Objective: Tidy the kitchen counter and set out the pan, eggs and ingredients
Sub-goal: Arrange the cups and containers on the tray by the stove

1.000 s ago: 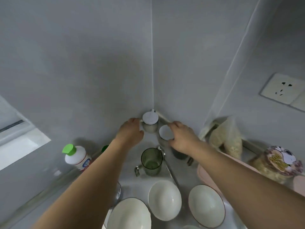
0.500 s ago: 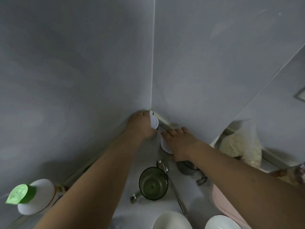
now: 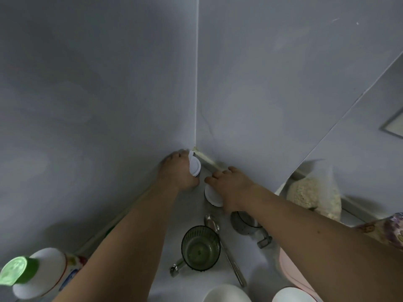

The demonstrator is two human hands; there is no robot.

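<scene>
Both hands have closed in at the wall corner: left hand [image 3: 180, 171] now grips the corner jar [image 3: 194, 165], right hand [image 3: 231, 188] clasps the second jar [image 3: 212, 196] just beside it, ready to lift

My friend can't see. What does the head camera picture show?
Two bare arms reach into a grey counter corner: the left hand grips a white-lidded jar, and the right hand rests on another white-lidded jar. Nearer sit a green glass mug, a spoon, two white bowls and a green-capped bottle.
</scene>
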